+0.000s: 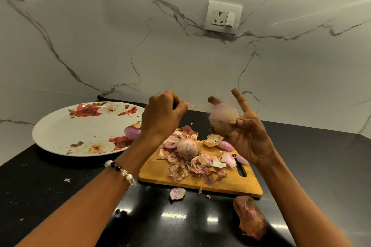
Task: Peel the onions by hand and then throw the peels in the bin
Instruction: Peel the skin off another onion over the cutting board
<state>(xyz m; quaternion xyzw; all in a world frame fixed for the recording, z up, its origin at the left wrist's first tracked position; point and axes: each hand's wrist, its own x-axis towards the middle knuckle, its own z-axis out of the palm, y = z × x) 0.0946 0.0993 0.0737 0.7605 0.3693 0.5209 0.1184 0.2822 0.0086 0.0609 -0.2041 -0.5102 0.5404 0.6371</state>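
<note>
My right hand (248, 132) holds a pale, partly peeled onion (223, 119) above the wooden cutting board (236, 183), thumb and lower fingers round it, index finger sticking up. My left hand (163, 115) is raised beside it with fingers curled, pinching a thin strip of peel (188, 104). A pile of pink and tan onion peels (197, 165) covers the board. An unpeeled onion (188, 147) sits in that pile. A purple peeled onion (133, 131) lies on the floral plate (60, 128), partly behind my left wrist.
The black counter (40, 186) runs up to a white marble wall with a socket (222, 17). A loose peel piece (177, 193) and small scraps lie in front of the board. A brownish lumpy object (251, 217) lies at the front right. No bin is in view.
</note>
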